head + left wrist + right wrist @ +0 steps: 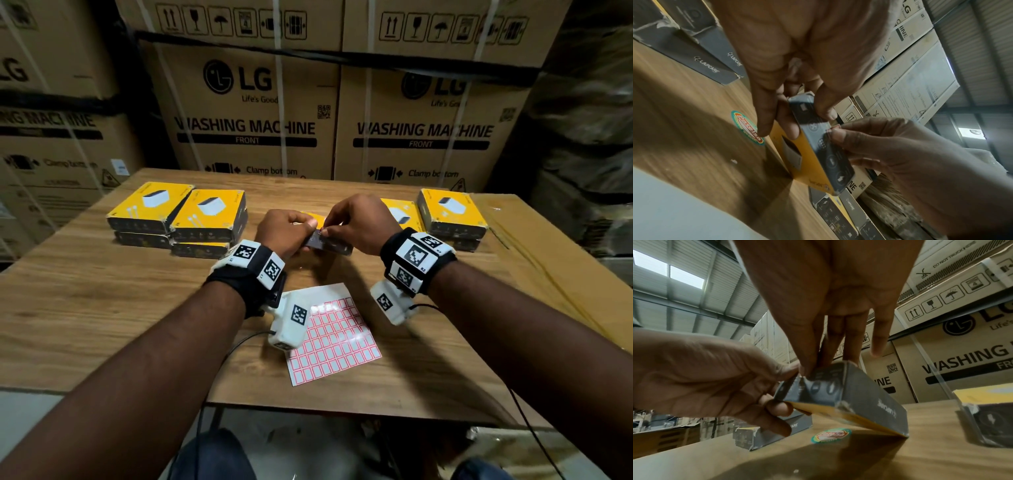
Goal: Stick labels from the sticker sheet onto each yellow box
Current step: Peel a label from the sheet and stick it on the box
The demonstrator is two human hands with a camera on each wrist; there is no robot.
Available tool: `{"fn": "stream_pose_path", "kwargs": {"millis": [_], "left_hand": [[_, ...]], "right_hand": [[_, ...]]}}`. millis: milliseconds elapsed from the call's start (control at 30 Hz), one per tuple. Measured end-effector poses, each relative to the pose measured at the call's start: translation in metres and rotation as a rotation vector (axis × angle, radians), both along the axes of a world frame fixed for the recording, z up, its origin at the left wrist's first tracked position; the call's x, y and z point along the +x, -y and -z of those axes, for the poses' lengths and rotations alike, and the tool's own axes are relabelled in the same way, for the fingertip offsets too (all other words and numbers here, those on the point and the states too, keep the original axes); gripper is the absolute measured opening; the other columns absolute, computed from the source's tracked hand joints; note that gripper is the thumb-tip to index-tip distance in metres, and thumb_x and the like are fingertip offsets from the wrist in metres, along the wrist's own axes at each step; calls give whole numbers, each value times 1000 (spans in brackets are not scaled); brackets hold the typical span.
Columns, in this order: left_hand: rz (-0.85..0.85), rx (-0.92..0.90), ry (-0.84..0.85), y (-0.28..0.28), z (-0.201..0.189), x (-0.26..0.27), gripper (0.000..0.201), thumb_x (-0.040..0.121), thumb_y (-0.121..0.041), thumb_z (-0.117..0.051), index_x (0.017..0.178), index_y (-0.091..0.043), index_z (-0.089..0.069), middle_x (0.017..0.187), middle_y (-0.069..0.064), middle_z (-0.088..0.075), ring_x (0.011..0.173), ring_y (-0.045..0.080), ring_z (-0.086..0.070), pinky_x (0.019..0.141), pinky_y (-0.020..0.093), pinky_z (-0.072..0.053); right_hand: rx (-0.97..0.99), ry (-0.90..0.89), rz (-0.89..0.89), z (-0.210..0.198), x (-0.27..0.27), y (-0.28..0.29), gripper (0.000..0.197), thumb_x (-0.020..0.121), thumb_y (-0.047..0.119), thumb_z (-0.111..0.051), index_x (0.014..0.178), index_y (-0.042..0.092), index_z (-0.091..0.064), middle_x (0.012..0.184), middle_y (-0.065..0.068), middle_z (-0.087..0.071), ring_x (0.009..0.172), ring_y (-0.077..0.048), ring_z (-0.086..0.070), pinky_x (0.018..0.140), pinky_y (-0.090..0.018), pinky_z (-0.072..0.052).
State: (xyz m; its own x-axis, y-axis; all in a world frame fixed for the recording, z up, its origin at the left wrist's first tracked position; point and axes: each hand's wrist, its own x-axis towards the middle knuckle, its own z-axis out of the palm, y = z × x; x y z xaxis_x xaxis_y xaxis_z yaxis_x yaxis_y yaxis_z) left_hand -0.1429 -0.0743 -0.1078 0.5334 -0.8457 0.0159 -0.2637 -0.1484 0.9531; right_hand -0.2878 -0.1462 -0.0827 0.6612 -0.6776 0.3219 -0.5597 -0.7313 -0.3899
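Observation:
My left hand (pixel 298 228) grips a yellow box (pixel 329 245) by one end and holds it tilted, its far corner on the table. The box's dark grey side (pixel 824 142) faces up. My right hand (pixel 330 228) pinches a small red-bordered label (pixel 833 128) between thumb and finger at that grey side's edge. In the right wrist view the right hand (pixel 828 361) reaches down onto the box (pixel 849 394) beside the left hand (pixel 766 382). The sticker sheet (pixel 337 337), white with red-framed labels, lies flat on the table near me.
Two stacks of yellow boxes (pixel 178 212) stand at the table's back left, and more yellow boxes (pixel 448 212) at the back right. A round sticker (pixel 830 435) is on the wooden table (pixel 102 308). Large LG cartons (pixel 246 126) wall the back.

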Motion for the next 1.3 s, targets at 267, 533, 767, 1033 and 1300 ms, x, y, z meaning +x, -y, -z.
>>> {"fn": "stream_pose_path", "kwargs": {"millis": [267, 533, 767, 1033, 1300], "left_hand": [[33, 0, 14, 1, 3, 0, 23, 88, -7, -68, 109, -14, -72, 104, 10, -68, 75, 26, -72, 73, 39, -61], [64, 10, 44, 0, 4, 1, 27, 87, -3, -67, 112, -14, -71, 100, 3, -65, 76, 24, -73, 75, 39, -61], [66, 15, 37, -1, 5, 2, 29, 88, -3, -67, 114, -15, -70, 100, 2, -65, 79, 23, -73, 75, 36, -61], [44, 26, 12, -1, 3, 3, 29, 87, -5, -69, 114, -17, -70, 103, 12, -71, 78, 23, -73, 66, 31, -61], [34, 10, -1, -3, 3, -2, 30, 87, -2, -69, 114, -14, -70, 103, 12, -70, 72, 21, -71, 63, 26, -61]], "right_hand": [[50, -102, 7, -15, 2, 5, 8, 77, 33, -78, 77, 25, -76, 72, 10, -70, 69, -6, -63, 68, -25, -51], [-37, -270, -42, -25, 6, 5, 9, 80, 34, -75, 83, 26, -76, 84, 8, -73, 80, -10, -64, 74, -26, -51], [-27, -278, -71, -27, 7, 6, 10, 80, 34, -75, 86, 27, -76, 86, 9, -73, 81, -8, -64, 75, -26, -51], [1, -146, -79, -14, 1, 7, 15, 76, 36, -78, 84, 24, -75, 80, 11, -69, 73, -5, -60, 64, -23, -43], [227, 59, -7, 2, 3, 14, 15, 74, 31, -82, 73, 20, -72, 71, 5, -71, 58, 0, -60, 52, -14, -41]]}}
